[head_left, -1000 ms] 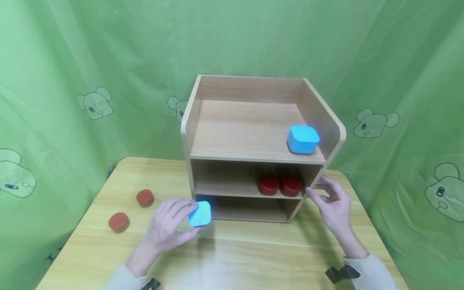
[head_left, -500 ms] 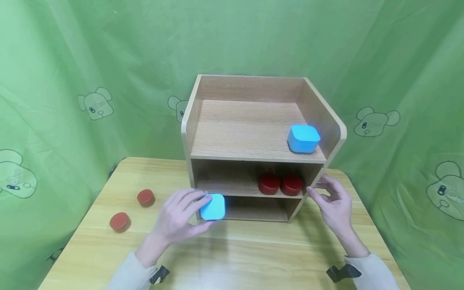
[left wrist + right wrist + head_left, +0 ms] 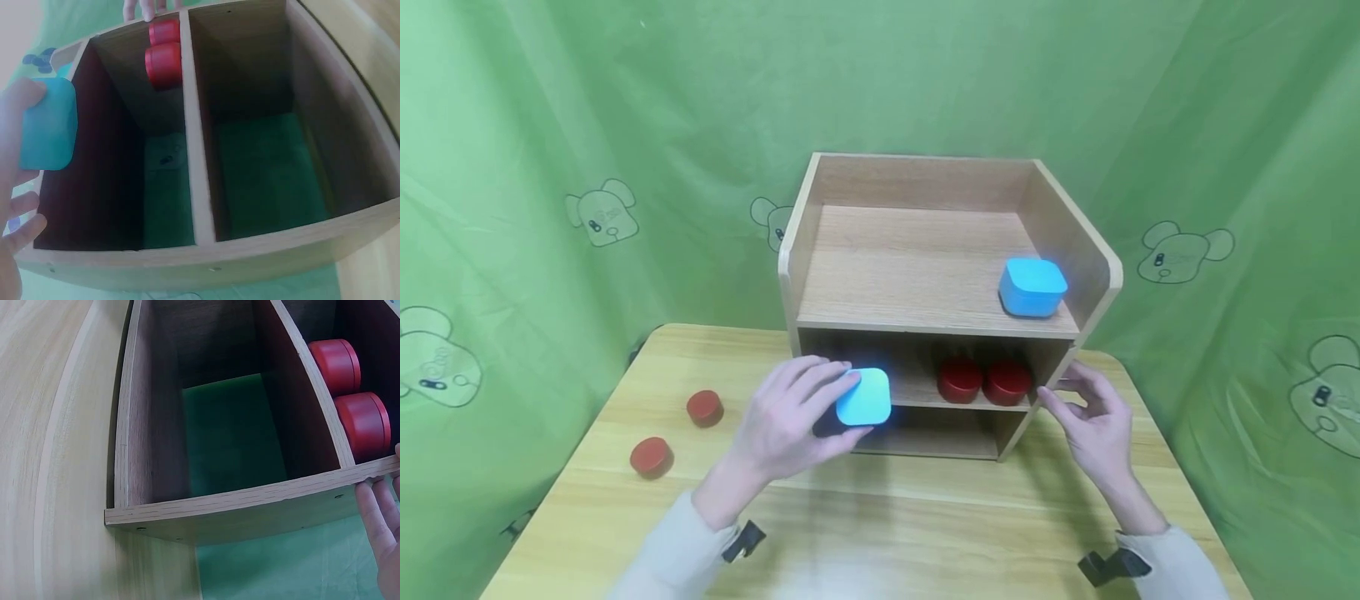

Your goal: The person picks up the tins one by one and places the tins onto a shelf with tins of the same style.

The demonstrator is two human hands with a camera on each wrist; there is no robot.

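My left hand [image 3: 793, 417] pinches a bright blue rounded-square box [image 3: 863, 397] between thumb and fingers, held up in front of the wooden shelf unit [image 3: 917, 267]. In the left wrist view that blue box [image 3: 50, 125] appears beside the upper edge of the middle compartment. My right hand [image 3: 1093, 417] holds the unit's right side panel, thumb at the front edge and fingers along the outer face. A second blue box [image 3: 1032, 287] sits at the right of the top shelf. Two round red tins [image 3: 959, 380] stand side by side at the right of the middle shelf.
Two more round red tins [image 3: 705, 408] lie apart on the left part of the wooden table [image 3: 925, 533]. The bottom compartment [image 3: 231, 425] opens to the green curtain behind. That green curtain [image 3: 700, 100] hangs close around the table's back and sides.
My left hand has moved right and upward with the blue box, from low at the unit's left corner to in front of the middle shelf. The right hand stays at the side panel.
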